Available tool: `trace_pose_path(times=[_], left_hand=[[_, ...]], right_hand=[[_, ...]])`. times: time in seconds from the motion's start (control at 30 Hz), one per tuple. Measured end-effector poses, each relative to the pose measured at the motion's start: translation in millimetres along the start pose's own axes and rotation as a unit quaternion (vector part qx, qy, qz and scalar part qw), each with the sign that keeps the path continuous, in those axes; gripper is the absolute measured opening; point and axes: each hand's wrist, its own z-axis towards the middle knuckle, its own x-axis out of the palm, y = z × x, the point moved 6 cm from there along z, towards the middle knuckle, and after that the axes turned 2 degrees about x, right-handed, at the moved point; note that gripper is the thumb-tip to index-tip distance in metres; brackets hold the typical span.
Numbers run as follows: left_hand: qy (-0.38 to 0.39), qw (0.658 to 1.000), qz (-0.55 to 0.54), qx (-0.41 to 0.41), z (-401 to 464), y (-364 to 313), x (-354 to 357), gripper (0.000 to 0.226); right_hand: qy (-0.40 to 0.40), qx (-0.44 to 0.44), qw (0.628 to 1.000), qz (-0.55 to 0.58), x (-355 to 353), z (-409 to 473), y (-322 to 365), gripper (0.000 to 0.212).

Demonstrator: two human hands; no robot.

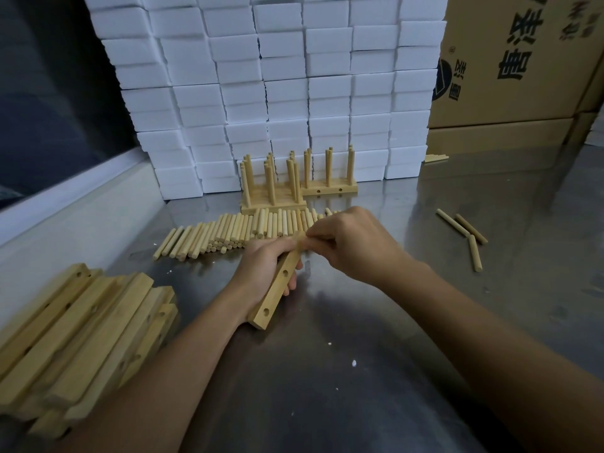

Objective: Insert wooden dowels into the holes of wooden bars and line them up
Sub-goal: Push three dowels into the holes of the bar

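My left hand (261,266) grips a wooden bar (277,289) with round holes along its side, holding it slanted above the steel table (359,354). My right hand (353,243) has its fingers curled at the bar's far end, pinching what looks like a dowel there; the dowel itself is mostly hidden. Behind the hands lies a pile of loose dowels (228,233). Finished bars with upright dowels (294,181) stand in rows at the back. A stack of bare bars (81,335) lies at the left.
White foam blocks (277,76) are stacked like a wall behind the work. Cardboard boxes (510,60) stand at the back right. Three stray dowels (467,233) lie on the table to the right. A raised white ledge (65,204) borders the table's left side.
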Motion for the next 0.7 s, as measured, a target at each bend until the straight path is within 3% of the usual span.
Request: trace_pose_path(times=[0.13,0.27,0.43,0.6,0.7], left_hand=[[0.004,1.0,0.019,-0.002,0.8,0.3,1.0,0.04],[0.008,1.0,0.019,0.0,-1.2,-1.1,2.2,0.038],[0.009,1.0,-0.007,0.004,-4.0,-2.2,3.5,0.022],[0.001,0.999,-0.033,0.009,-4.4,-3.4,5.8,0.023],[0.01,0.999,-0.037,-0.001,-5.1,-2.6,10.4,0.023]], right_hand=[[0.029,0.008,1.0,-0.002,-0.1,4.3,-1.7,0.012],[-0.012,0.076,0.996,0.045,-2.7,1.2,-6.9,0.008],[0.006,0.265,0.922,0.284,12.4,-5.8,-26.1,0.007],[0.007,0.268,0.867,0.421,13.6,-7.7,-26.0,0.006],[-0.022,0.24,0.889,0.389,13.4,-6.9,-22.7,0.006]])
